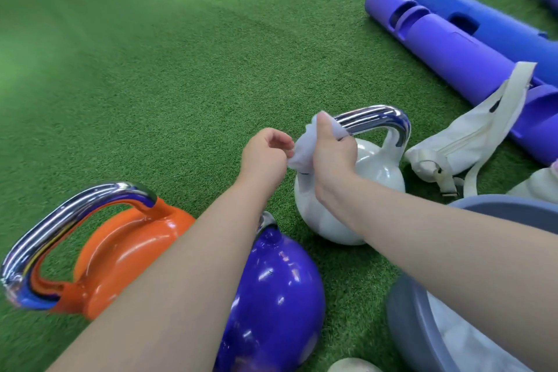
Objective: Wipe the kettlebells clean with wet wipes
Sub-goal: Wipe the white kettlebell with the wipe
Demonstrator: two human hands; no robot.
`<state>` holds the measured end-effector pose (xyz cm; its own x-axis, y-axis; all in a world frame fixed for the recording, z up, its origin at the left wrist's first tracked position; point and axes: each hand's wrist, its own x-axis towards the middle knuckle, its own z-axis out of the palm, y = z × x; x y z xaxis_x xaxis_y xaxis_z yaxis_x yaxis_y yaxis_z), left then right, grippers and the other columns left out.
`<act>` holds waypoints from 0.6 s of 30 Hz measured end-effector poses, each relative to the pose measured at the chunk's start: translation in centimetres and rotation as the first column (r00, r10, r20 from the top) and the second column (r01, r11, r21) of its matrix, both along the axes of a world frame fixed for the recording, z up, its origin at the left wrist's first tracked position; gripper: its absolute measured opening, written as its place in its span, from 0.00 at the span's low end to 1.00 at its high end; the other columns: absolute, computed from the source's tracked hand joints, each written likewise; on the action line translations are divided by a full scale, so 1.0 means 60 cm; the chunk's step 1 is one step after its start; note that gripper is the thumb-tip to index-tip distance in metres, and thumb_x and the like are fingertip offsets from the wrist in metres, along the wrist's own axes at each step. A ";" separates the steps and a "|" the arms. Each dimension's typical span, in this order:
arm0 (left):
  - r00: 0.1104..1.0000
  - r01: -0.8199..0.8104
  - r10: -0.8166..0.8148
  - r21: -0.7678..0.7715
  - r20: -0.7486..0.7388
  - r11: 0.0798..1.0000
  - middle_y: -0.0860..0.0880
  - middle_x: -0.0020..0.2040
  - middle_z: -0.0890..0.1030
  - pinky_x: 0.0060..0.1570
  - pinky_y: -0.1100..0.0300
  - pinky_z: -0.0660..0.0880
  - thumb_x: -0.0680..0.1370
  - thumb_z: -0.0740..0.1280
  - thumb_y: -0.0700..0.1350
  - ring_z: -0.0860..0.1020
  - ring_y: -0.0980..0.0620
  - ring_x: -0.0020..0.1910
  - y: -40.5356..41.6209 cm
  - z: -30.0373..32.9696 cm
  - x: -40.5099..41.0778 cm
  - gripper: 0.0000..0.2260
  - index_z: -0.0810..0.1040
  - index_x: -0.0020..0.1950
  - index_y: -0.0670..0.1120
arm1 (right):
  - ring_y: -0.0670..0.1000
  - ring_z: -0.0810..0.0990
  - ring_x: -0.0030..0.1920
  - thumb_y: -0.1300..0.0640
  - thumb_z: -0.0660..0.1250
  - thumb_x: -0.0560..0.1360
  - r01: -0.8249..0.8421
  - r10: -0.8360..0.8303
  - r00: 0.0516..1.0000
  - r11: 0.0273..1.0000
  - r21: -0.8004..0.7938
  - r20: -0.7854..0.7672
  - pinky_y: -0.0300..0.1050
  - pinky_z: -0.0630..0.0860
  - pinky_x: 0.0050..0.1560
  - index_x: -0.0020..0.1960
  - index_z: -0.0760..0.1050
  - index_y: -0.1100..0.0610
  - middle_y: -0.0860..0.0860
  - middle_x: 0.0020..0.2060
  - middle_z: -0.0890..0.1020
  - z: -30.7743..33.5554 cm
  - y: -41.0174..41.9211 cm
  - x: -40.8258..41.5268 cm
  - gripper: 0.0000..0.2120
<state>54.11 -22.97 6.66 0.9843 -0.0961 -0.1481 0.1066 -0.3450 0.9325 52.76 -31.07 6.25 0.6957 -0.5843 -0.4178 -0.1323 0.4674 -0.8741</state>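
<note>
A white kettlebell stands upright on green turf, its chrome handle arching over the top. The right hand is wrapped around the left end of that handle with a white wet wipe bunched under its fingers, thumb pointing up along the wipe. The left hand sits just beside it, fingers curled, pinching the loose lower edge of the same wipe. Nearer the person, an orange kettlebell and a purple kettlebell stand side by side under the left forearm. A grey basin with white material inside sits at the lower right. A white waist bag lies just right of the white kettlebell, against purple and blue foam tubes.
</note>
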 end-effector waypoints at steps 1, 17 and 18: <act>0.999 -0.032 0.032 0.021 -0.006 0.999 0.50 0.41 0.77 0.40 0.62 0.71 0.72 0.52 0.27 0.77 0.49 0.45 0.002 -0.001 0.002 0.17 0.71 0.40 0.47 | 0.51 0.80 0.48 0.50 0.67 0.75 -0.017 0.018 1.000 0.998 -0.065 0.017 0.48 0.76 0.57 0.53 0.74 0.59 0.52 0.45 0.81 -0.008 0.004 -0.002 0.13; 0.991 0.106 -0.081 0.236 -0.111 0.966 0.48 0.66 0.72 0.57 0.61 0.64 0.74 0.54 0.29 0.69 0.51 0.66 -0.001 0.009 -0.008 0.24 0.69 0.68 0.43 | 0.55 0.73 0.57 0.42 0.68 0.71 -0.347 0.163 0.937 0.300 -0.889 -0.310 0.48 0.57 0.70 0.46 0.77 0.56 0.54 0.47 0.80 -0.111 -0.016 -0.006 0.17; 0.991 0.103 -0.078 0.235 -0.113 0.967 0.48 0.66 0.72 0.57 0.61 0.64 0.74 0.54 0.29 0.69 0.51 0.65 -0.001 0.009 -0.008 0.23 0.69 0.68 0.44 | 0.55 0.71 0.60 0.40 0.67 0.71 -0.382 0.151 0.923 0.230 -0.895 -0.355 0.49 0.58 0.69 0.49 0.78 0.56 0.53 0.50 0.79 -0.112 -0.019 -0.004 0.19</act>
<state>53.62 -23.01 7.20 0.9517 -0.1333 -0.2767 0.1549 -0.5695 0.8072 52.50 -32.19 -0.48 0.8876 -0.4307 0.1635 -0.2535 -0.7529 -0.6073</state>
